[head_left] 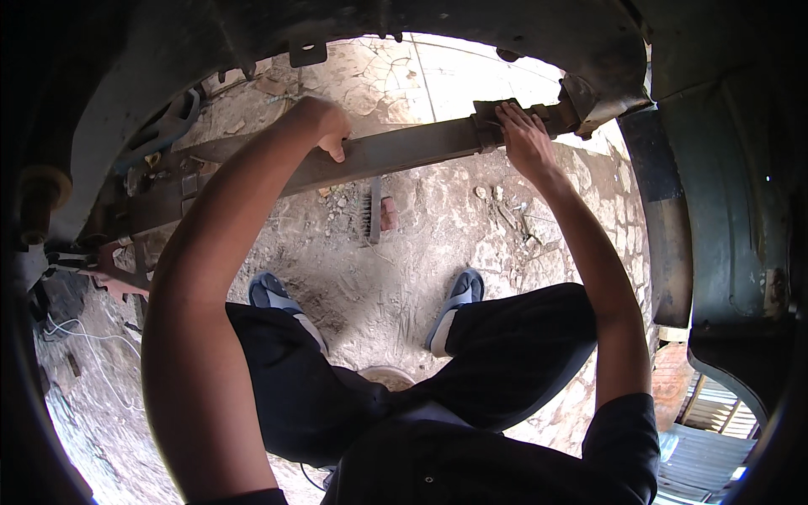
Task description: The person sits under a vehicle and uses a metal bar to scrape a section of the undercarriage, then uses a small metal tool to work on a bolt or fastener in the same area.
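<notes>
A long, rusty steel leaf spring [404, 150] with clamps runs crosswise beneath the dark vehicle body. My left hand [326, 124] is closed round its middle; the thumb shows on the near side and the other fingers are mostly hidden. Farther right, my right hand [527, 141] lies over a clamp close to the spring's right end. Its fingers are stretched out flat on the metal, and its thumb is not clear to see. Below the spring, a wire brush [371, 215] lies on the ground beside a small reddish block [388, 214].
Loose metal parts [513, 220] lie on the dusty ground to the right. What looks like another person's hand [111, 276] is by the spring's left end. A white cord [101, 337] trails at left. Dark vehicle panels [728, 202] close in on the right and above.
</notes>
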A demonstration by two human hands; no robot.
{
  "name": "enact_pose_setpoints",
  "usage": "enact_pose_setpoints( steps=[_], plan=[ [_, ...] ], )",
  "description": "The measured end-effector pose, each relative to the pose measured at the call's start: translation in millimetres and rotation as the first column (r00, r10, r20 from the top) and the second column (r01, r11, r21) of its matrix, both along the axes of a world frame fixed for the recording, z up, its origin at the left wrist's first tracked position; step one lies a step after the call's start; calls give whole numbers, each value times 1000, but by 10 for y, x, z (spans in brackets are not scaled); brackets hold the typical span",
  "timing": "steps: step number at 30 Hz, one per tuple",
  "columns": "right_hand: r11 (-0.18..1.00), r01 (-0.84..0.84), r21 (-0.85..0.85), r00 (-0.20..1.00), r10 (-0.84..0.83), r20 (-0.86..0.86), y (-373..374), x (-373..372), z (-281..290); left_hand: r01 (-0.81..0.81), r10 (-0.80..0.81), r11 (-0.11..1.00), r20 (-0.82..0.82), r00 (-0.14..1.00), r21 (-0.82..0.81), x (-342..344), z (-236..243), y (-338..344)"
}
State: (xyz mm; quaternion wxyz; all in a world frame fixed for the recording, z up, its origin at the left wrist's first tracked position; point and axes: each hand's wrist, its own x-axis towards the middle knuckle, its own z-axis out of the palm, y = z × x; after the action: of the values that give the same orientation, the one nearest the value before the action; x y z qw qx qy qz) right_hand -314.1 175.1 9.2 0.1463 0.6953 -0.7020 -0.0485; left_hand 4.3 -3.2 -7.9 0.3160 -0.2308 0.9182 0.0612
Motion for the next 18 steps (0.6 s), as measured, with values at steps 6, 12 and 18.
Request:
enact_pose_setpoints(
  steps=[6,12,18],
  plan=[
    [998,-39,39,992,34,125,-24,309,-81,8,-8,1000,33,999,-2,3,-66,-21],
    [1000,-22,19,1000,22,20,33,-1,34,-41,37,998,92,995,48,-53,118,52],
    [999,-48,21,989,44,144,-14,243,-130,-1,1,1000,10,1000,14,6,1,-7]
  ],
)
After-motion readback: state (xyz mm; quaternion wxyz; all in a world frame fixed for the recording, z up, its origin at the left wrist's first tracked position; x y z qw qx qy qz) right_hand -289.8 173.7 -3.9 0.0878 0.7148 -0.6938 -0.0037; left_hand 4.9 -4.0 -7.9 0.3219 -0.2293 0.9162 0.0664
